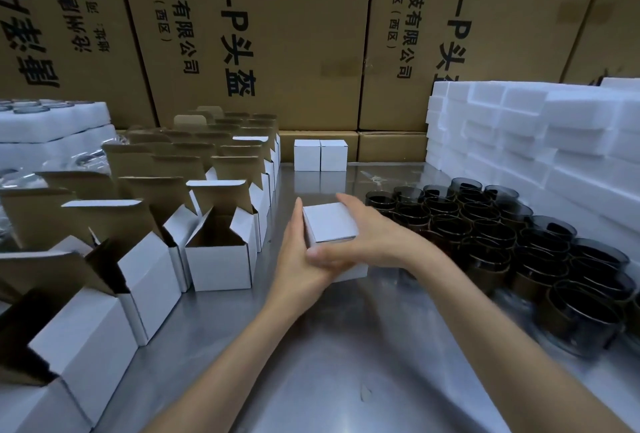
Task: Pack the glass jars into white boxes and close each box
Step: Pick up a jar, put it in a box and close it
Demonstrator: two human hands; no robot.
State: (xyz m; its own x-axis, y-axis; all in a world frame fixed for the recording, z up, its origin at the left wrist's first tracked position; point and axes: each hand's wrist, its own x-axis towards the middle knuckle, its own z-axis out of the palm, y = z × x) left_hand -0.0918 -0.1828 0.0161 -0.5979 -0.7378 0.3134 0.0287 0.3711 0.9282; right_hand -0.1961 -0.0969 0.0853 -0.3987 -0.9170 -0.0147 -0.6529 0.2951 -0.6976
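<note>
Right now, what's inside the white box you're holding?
Cannot tell: the held box is closed, its top flap down, gripped between left hand and right hand. Any jar inside is covered. Dark glass jars stand unpacked beside it.

White boxes [221, 259] with brown insides, dark smoky jars [491, 235], white foam [540, 141], black-lettered tan cartons [294, 34].
</note>
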